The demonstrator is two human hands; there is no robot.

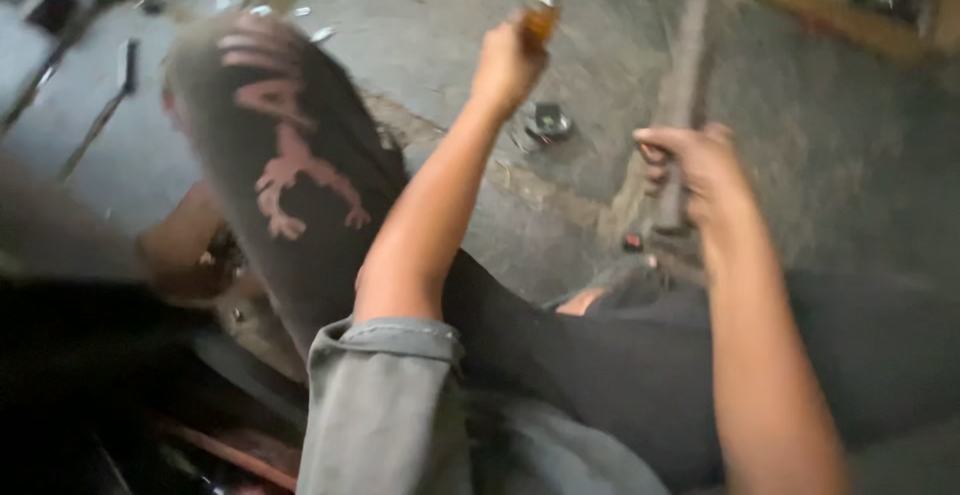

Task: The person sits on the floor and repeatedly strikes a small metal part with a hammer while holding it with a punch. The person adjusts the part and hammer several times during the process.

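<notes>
My left hand (508, 60) is raised over the concrete floor, its fingers closed on a small amber object (541, 21) with a pale tip; blur hides what kind of thing it is. My right hand (700, 167) is wrapped around a long grey metal bar (686, 65) that runs from the top of the view down to the floor near my knee. The two hands are apart, the left one higher and farther out.
My bent leg in dark trousers with a reddish print (285, 170) fills the left middle. A small round dark object (548, 122) and a tiny red piece (632, 242) lie on the floor. Thin metal tools (105, 105) lie at top left, a wooden piece (850, 20) at top right.
</notes>
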